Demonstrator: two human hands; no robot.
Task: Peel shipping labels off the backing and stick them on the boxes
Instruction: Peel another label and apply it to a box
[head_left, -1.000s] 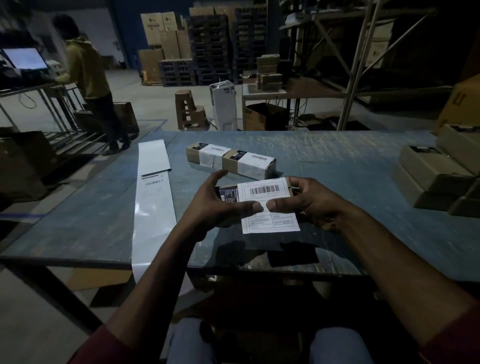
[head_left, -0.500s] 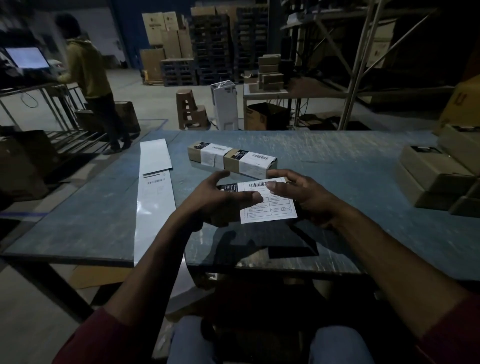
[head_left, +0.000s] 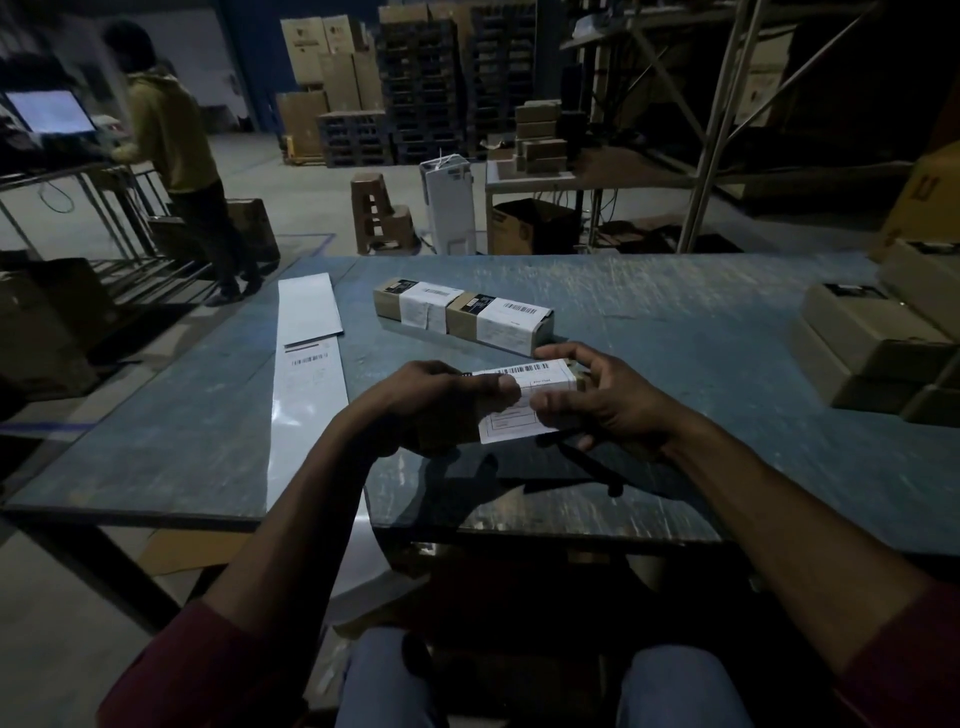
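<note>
Above the blue table (head_left: 675, 322), both hands' fingers (head_left: 506, 387) clamped on a small box (head_left: 581, 383) under its white label (head_left: 519, 413).

A dim warehouse is seen, with a grey concrete floor (head_left: 291, 208). Cardboard cartons (head_left: 332, 67) and dark pallets (head_left: 415, 104) are stacked at the far wall. Metal shelving (head_left: 727, 130) is set at the right, and a lit screen (head_left: 49, 111) at the left.

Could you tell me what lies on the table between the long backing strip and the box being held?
In the head view, nothing: bare table separates the backing strip from the held box.
</note>
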